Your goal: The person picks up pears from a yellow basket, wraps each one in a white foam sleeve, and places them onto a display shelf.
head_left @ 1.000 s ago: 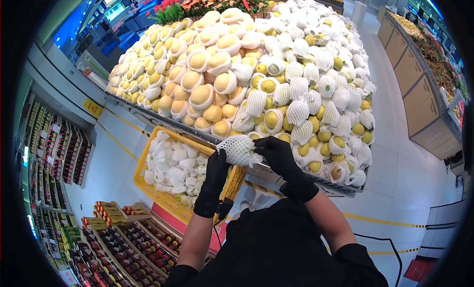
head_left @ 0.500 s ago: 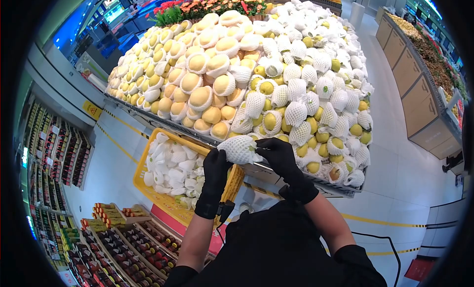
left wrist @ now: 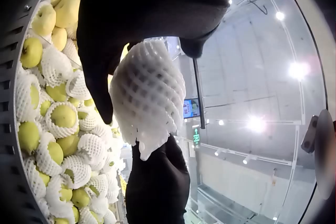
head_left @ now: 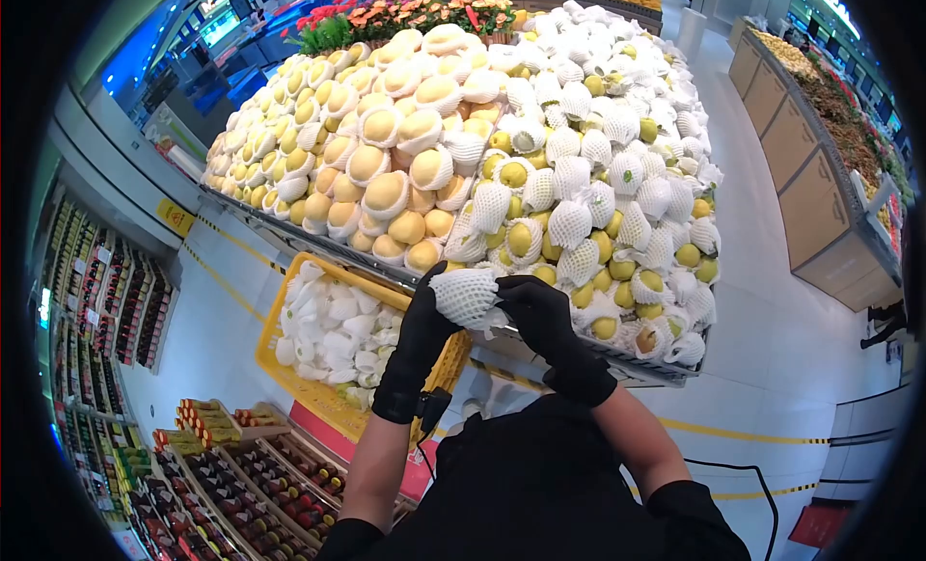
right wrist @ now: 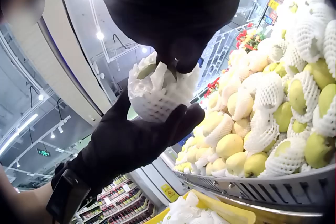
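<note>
A fruit in a white foam net [head_left: 464,298] is held up in front of the body, over the display's near edge. The black-gloved left hand [head_left: 422,320] grips its left end, fingers and thumb curled round it in the right wrist view. At the other end the gloved right hand [head_left: 542,318] pinches the net's edge with its fingertips. In the left wrist view the netted fruit [left wrist: 148,93] hides its own contents; in the right wrist view some green shows at the open end of the net [right wrist: 157,87].
A sloping display holds netted yellow fruit [head_left: 367,164] and greenish pears [head_left: 605,245]. Below it stands a yellow crate [head_left: 273,354] of white foam nets [head_left: 338,320]. Shelves of jars [head_left: 280,508] are at lower left, a wooden counter [head_left: 805,185] at right.
The left hand has shifted its hold and reaches further round the netted fruit. The right hand stays at the net's edge. The whole view has shifted slightly.
</note>
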Demonstrator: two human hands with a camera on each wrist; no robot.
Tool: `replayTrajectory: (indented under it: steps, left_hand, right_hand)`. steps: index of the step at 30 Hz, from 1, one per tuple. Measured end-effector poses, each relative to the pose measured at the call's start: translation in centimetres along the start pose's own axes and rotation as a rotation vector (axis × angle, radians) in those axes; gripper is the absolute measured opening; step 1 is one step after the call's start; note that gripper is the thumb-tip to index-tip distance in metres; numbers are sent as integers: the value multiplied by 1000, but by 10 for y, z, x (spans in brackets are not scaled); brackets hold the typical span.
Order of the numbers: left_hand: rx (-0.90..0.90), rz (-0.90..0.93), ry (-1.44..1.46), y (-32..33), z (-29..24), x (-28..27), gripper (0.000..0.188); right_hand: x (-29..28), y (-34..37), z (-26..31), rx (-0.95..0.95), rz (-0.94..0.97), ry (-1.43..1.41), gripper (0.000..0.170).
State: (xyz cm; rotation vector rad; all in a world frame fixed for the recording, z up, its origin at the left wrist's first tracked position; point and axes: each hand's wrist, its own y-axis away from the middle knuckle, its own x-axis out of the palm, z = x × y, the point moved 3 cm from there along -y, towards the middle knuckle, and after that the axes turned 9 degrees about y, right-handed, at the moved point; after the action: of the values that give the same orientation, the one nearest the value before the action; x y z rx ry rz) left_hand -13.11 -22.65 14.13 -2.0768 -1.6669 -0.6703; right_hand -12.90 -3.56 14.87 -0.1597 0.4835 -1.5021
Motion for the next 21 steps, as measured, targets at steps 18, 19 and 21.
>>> replayTrajectory:
  steps: [18, 19, 21]
  left_hand:
    - [-169, 137, 114, -19, 52, 60, 57]
    - [-241, 142, 257, -15, 50, 71, 58]
    - [-184, 66, 77, -19, 50, 88, 58]
  right_hand:
    - [-61, 17, -2, 55, -95, 244, 13]
    - [-68, 17, -3, 98, -108, 167, 15]
    - [-80, 16, -4, 180, -129, 10, 20]
